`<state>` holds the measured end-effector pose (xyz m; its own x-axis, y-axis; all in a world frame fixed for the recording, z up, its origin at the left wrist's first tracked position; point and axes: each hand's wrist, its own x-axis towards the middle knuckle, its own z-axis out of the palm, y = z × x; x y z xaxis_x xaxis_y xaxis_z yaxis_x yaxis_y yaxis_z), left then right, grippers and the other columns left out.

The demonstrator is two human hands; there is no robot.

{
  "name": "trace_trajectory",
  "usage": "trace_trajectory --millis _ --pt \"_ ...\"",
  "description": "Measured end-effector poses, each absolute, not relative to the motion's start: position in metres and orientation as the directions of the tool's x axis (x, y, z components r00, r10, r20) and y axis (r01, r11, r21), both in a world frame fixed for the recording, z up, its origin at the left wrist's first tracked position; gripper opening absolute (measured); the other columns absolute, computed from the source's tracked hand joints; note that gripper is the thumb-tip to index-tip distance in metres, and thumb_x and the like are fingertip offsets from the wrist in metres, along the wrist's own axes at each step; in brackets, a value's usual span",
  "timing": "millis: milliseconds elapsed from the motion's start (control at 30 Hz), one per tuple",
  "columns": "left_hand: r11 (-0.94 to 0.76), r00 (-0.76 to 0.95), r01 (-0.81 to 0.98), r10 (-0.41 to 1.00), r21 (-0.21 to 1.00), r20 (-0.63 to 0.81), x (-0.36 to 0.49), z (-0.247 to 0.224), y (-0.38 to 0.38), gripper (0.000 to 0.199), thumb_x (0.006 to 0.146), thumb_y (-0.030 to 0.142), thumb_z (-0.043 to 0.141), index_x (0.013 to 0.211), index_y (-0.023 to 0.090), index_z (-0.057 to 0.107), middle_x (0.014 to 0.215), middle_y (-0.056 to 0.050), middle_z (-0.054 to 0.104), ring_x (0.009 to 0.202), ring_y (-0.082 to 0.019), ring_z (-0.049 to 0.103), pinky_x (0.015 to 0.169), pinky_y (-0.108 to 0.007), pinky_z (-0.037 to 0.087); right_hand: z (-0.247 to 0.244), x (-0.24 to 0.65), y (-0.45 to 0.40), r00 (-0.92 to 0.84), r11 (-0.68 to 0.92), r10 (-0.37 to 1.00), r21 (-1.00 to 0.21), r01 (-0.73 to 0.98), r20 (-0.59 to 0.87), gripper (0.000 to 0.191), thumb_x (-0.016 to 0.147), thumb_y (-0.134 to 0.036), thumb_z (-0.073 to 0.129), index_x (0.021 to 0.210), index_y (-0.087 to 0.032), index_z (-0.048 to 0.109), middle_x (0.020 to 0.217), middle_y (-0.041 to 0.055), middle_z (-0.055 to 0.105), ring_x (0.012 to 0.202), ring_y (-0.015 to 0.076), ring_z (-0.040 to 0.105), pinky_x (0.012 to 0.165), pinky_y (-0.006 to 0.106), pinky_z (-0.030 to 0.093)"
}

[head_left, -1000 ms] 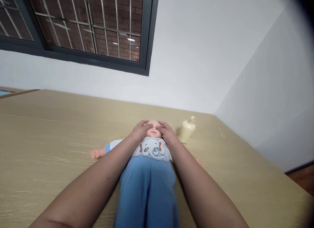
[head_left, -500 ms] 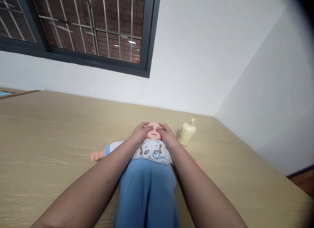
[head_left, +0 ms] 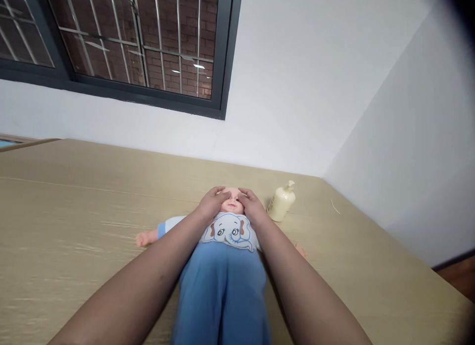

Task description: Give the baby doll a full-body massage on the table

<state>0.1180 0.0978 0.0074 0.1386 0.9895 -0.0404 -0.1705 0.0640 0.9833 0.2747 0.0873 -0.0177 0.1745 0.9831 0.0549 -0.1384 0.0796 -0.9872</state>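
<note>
A baby doll (head_left: 218, 275) lies on its back, its head away from me, in blue trousers and a white top with an elephant print. My left hand (head_left: 213, 202) cups the left side of the doll's head, its thumb lying across the face near the eye. On the other side my right hand (head_left: 251, 204) cups the head in the same way, its thumb beside the other eye, which partly shows. The doll's nose and mouth stay uncovered between the thumbs. Its arms stretch out sideways, partly hidden behind my forearms.
A pale yellow pump bottle (head_left: 282, 201) stands right of the doll's head. The wooden table (head_left: 74, 196) reaches to a white wall (head_left: 282, 87) and a barred window (head_left: 148, 43). A thin pale strand (head_left: 335, 206) lies on the right.
My right thumb has slid slightly outward, so more of the doll's eye shows. Both hands stay on the head; the view has shifted a little.
</note>
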Motion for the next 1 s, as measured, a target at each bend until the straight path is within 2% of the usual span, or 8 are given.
trace_trajectory --millis 633,800,1000 --pt "0.059 0.13 -0.134 0.991 0.989 -0.041 0.117 0.007 0.098 0.055 0.071 0.036 0.08 0.118 0.014 0.064 0.113 -0.016 0.072 0.101 -0.03 0.07 0.08 -0.034 0.054 -0.015 0.274 0.084 0.136 0.062 0.99 -0.981 -0.182 0.038 0.053 0.069 -0.04 0.081 0.116 -0.024 0.062 0.103 0.004 0.072 0.094 0.0241 0.07 0.083 0.036 0.054" --pt "0.056 0.128 -0.129 0.991 0.99 -0.04 0.117 0.003 0.102 0.054 0.07 0.035 0.079 0.117 0.014 0.065 0.111 -0.015 0.072 0.1 -0.03 0.07 0.078 -0.034 0.053 -0.014 0.274 0.084 0.136 0.04 0.991 -0.971 -0.236 0.007 0.047 0.071 -0.039 0.079 0.112 -0.024 0.064 0.095 0.0031 0.072 0.085 0.022 0.069 0.077 0.034 0.054" --pt "0.061 0.126 -0.172 0.991 0.983 -0.039 0.118 0.0 0.104 0.047 0.071 0.033 0.078 0.113 0.015 0.066 0.108 -0.015 0.073 0.098 -0.03 0.07 0.078 -0.035 0.054 -0.013 0.279 0.082 0.102 -0.013 0.994 -0.956 -0.294 -0.045 0.046 0.073 -0.03 0.073 0.118 -0.024 0.064 0.093 0.0049 0.073 0.079 0.0223 0.068 0.068 0.034 0.054"
